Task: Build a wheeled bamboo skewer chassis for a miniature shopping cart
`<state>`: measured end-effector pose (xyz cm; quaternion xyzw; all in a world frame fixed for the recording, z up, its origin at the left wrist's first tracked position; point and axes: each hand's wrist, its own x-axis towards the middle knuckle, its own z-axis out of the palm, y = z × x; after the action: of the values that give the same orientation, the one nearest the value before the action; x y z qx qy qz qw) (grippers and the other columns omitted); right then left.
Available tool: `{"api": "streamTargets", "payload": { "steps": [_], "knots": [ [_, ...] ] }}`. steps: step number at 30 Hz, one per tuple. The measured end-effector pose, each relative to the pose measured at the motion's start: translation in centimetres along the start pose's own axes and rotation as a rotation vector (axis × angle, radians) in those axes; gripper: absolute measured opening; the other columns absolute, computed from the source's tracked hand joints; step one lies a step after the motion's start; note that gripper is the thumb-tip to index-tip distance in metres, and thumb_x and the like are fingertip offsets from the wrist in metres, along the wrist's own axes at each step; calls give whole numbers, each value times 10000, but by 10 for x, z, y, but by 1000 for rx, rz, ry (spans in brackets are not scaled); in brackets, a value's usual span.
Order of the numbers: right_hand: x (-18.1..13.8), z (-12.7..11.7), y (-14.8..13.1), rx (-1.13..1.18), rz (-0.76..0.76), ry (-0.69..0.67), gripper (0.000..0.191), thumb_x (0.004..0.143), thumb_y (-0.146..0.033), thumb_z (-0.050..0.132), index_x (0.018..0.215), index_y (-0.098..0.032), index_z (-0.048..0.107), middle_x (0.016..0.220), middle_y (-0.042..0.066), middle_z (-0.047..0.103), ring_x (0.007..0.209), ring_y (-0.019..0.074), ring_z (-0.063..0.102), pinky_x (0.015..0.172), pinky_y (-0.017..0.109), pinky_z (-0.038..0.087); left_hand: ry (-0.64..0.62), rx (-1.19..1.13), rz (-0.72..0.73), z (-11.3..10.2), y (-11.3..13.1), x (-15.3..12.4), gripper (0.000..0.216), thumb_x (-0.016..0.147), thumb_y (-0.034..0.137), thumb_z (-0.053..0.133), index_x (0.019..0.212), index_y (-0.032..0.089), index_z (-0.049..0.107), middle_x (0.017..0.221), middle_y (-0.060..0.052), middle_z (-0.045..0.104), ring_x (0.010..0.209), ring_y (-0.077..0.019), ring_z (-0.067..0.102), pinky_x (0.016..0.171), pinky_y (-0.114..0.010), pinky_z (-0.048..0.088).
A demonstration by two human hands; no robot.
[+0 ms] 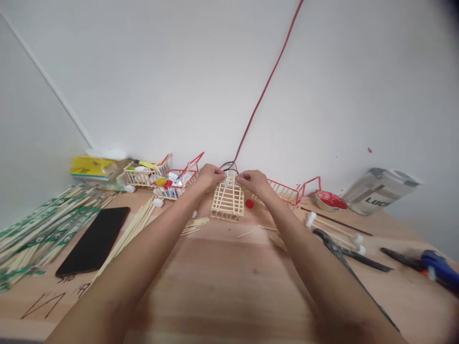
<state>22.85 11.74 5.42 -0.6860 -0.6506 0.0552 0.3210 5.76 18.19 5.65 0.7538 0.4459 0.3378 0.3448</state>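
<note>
A small latticed frame of pale wooden sticks (228, 199) stands on the table in front of me, its bars crossing on top. At its far left corner is my left hand (212, 176), thumb and fingers pinched together. My right hand (253, 181) makes a similar pinch at the far right corner. Both sets of fingertips touch or nearly touch the frame's far end; whatever is between them is too small to make out. Short loose sticks (195, 225) lie to the left of the frame. A round red cap (249, 204) lies close on its right.
Left are stick baskets (171, 192) holding small items, a black phone (93, 241) and wrapped chopsticks (50, 229). Right are a red-trimmed basket (287, 192), a red-filled dish (330, 200), a bag (380, 191), black-handled pliers (335, 248) and a blue tool (439, 267). The wall rises behind.
</note>
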Motion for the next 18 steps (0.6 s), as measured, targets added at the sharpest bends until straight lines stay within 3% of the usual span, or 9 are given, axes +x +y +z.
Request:
{"api": "streamTargets", "payload": {
  "steps": [11, 18],
  "knots": [
    [-6, -5, -2, -56, 3, 0, 183, 796, -265, 565, 797, -190, 732, 751, 16, 705, 710, 146, 601, 624, 235, 379, 31, 32, 31, -3, -2, 1, 220, 714, 226, 596, 805, 93, 746, 607, -30, 639, 546, -113, 521, 504, -210, 363],
    [0, -1, -4, -39, -15, -1, 157, 788, -244, 581, 810, -198, 729, 799, 15, 720, 722, 140, 616, 661, 230, 409, 4, 10, -3, -4, 5, 1, 197, 664, 167, 639, 806, 90, 752, 558, -17, 622, 509, -106, 496, 518, -222, 369]
  ]
}}
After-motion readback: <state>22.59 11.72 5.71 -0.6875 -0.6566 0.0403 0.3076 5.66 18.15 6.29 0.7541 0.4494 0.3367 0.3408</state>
